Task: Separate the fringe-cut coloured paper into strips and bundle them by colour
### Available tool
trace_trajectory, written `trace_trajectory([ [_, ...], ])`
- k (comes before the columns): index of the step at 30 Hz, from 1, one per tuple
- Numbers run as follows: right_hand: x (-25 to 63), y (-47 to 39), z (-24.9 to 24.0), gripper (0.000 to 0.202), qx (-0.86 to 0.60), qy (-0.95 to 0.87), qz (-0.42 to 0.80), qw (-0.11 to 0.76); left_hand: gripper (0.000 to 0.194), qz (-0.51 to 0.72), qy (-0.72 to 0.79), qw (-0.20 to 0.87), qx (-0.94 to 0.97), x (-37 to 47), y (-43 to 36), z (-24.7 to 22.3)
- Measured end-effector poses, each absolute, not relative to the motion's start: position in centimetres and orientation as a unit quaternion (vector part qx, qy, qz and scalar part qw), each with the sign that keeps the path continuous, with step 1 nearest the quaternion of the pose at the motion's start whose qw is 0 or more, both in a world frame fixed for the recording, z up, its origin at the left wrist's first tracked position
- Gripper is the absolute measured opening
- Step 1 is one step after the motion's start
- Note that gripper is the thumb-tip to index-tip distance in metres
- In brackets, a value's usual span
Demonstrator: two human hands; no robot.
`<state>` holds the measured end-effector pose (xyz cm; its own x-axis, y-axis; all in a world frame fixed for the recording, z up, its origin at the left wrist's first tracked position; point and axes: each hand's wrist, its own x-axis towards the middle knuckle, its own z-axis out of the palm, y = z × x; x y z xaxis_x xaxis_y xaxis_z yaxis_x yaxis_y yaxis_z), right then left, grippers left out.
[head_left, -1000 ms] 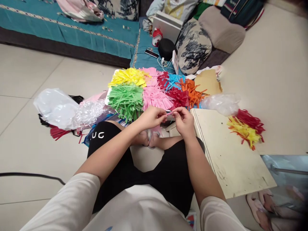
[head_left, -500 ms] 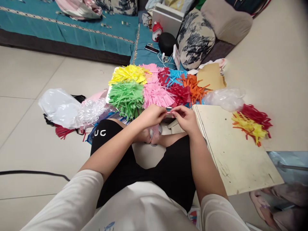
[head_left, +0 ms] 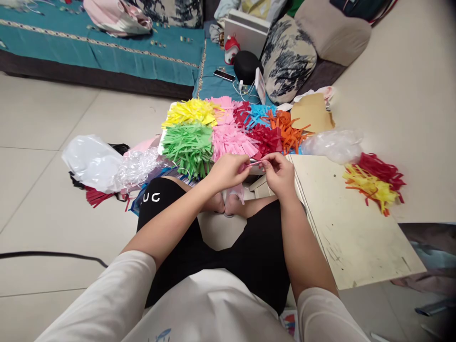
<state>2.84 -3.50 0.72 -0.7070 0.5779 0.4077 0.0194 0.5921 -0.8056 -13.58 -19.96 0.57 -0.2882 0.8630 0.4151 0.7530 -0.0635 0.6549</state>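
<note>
A thin pink paper strip (head_left: 255,164) is stretched between my two hands, above my lap. My left hand (head_left: 231,172) pinches its left end, with pink paper hanging below the fingers. At the other end, my right hand (head_left: 278,173) grips the strip between thumb and fingertips. Just beyond my hands lie fringed paper bundles: pink (head_left: 233,141), green (head_left: 188,146), yellow (head_left: 192,112), dark red (head_left: 267,138), blue (head_left: 261,115) and orange (head_left: 289,130).
A cream board (head_left: 349,223) is at my right, with yellow fringes (head_left: 372,185) and red fringes (head_left: 381,171) at its far edge. Clear plastic (head_left: 335,145) lies beyond it. White plastic bags (head_left: 92,161) sit at left. A teal-covered sofa (head_left: 142,57) stands behind.
My hands have drawn slightly apart, the right one moving right, and more of the pink strip shows between them. The view has shifted a little.
</note>
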Motion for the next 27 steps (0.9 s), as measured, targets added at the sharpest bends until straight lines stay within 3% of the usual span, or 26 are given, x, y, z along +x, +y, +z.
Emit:
trace_trajectory([
  [10, 2.8, -3.6, 0.5, 0.018, -0.196, -0.829, 0.405, 0.332, 0.019, 0.424, 0.673, 0.069, 0.602, -13.9, -19.9, 0.1],
  [18, 6.0, -0.1, 2.1, 0.008, -0.26, -0.818, 0.393, 0.331, 0.056, 0.518, 0.653, 0.03, 0.551, -15.0, -20.1, -1.5],
  [23, 15.4, 10.8, 5.1, 0.015, -0.416, -0.707, 0.365, 0.44, 0.038, 0.588, 0.631, 0.008, 0.506, -13.5, -21.2, 1.3],
  [27, 24.3, 17.0, 7.9, 0.025, -0.539, -0.584, 0.24, 0.557, 0.032, 0.586, 0.519, 0.169, 0.599, -8.9, -24.4, 7.7],
])
